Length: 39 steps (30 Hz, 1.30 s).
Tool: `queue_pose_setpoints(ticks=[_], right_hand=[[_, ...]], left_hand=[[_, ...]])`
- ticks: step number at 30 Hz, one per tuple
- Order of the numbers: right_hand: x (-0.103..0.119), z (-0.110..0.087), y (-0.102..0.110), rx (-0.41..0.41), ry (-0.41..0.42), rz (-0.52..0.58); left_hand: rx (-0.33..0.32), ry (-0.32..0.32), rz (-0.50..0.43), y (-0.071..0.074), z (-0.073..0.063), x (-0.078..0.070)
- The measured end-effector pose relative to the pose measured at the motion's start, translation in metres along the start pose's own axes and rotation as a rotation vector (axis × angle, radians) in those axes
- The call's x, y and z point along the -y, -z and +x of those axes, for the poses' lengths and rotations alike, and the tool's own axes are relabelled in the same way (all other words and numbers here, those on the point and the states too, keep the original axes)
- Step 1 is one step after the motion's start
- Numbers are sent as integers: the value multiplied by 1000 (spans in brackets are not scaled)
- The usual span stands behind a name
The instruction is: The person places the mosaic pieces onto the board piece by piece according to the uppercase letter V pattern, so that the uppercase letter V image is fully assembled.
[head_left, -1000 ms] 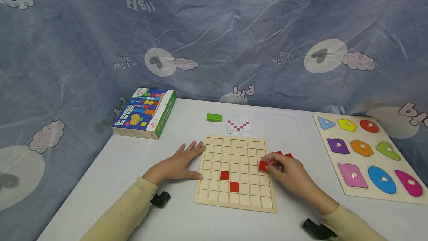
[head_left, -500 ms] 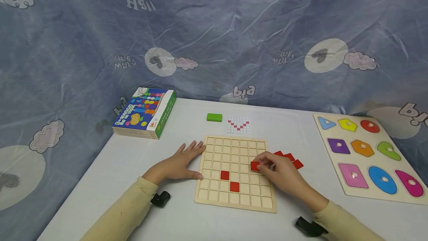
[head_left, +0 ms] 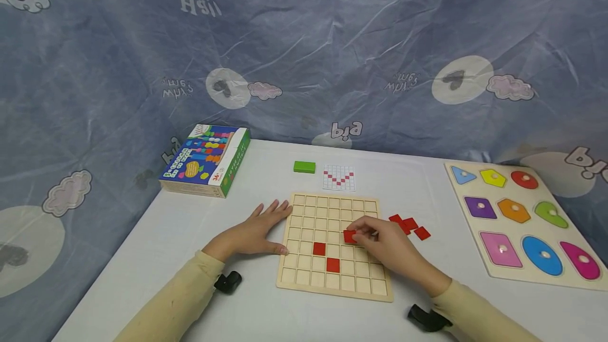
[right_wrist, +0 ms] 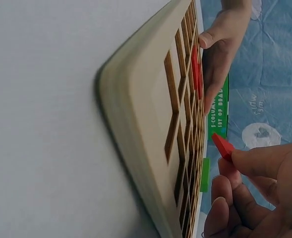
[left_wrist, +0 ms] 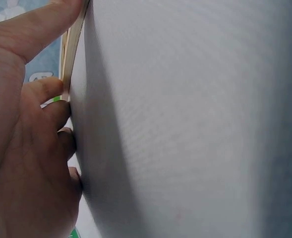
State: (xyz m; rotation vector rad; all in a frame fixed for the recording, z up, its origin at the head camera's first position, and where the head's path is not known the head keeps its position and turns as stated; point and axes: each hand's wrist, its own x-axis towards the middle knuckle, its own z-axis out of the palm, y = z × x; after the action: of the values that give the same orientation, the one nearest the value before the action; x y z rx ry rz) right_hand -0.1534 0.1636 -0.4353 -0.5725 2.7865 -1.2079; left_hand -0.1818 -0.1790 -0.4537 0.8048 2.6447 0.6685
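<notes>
A wooden grid board (head_left: 361, 283) lies on the table, two red square tiles (head_left: 319, 249) seated in its cells, one diagonally below the other. My right hand (head_left: 387, 244) pinches another red tile (head_left: 350, 237) between thumb and fingertips, over the board's right half. In the right wrist view this pinched tile (right_wrist: 223, 147) is tilted and held above the grid. My left hand (head_left: 252, 233) lies with fingers spread at the board's left edge, thumb and index fingertip touching it. The left wrist view shows that hand (left_wrist: 31, 139) against the board's side (left_wrist: 76, 44).
Several loose red tiles (head_left: 409, 224) lie right of the board. Behind it are a pattern card (head_left: 339, 177) with a red V and a green block (head_left: 304, 167). A toy box (head_left: 206, 160) stands back left; a shape puzzle (head_left: 515, 226) lies at the right.
My right hand has carried the red tile leftward from the board's right edge over its cells, uncovering the loose tiles behind. The left hand has stayed in place.
</notes>
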Motion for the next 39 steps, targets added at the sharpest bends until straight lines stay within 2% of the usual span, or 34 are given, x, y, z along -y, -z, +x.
queue_pose_setpoints(ticks=[6,24,39], right_hand=[[3,5,-4,6,22,14],[11,21,-18,58,16,36],[30,35,-32,105,83,-4]], left_hand=[[9,11,1,0,0,0],[18,23,7,0,2,-1],[20,34,14,0,1,1]])
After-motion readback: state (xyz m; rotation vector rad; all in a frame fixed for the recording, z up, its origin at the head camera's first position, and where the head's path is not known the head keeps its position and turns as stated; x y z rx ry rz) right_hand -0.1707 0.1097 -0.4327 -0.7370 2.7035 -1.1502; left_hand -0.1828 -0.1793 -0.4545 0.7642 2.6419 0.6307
